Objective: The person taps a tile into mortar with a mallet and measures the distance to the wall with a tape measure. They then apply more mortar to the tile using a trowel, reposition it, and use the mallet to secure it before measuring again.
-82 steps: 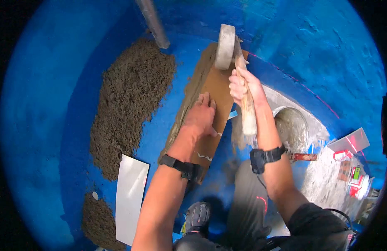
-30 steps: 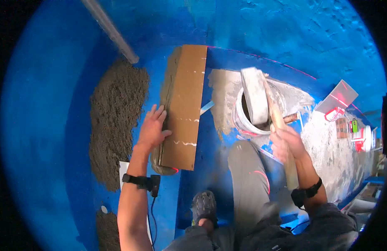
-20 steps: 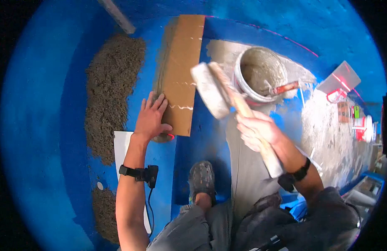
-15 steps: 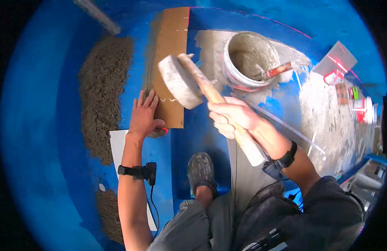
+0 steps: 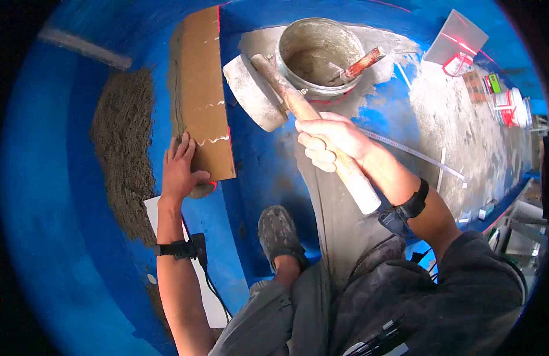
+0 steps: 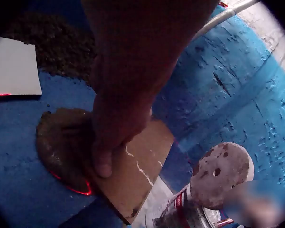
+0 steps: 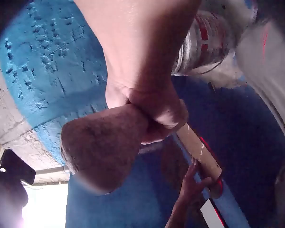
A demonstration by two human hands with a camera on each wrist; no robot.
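A long brown tile with wavy white marks lies on a strip of wet mortar, which bulges out past its near end. My left hand rests on the tile's left edge near that end, fingers spread forward and thumb over the top. In the left wrist view the thumb presses on the tile beside the mortar. My right hand grips the wooden handle of a mallet, its thick whitish head raised just right of the tile. The right wrist view shows the handle's butt end up close.
A mortar-stained bucket with a red-handled tool stands behind the mallet. Grainy mortar is heaped at left, near a white panel and a pole. A tape measure lies right; my shoe is below.
My left hand has shifted from the tile's middle to its near left edge. The mallet has swung from over the tile to the bucket, then back left beside the tile.
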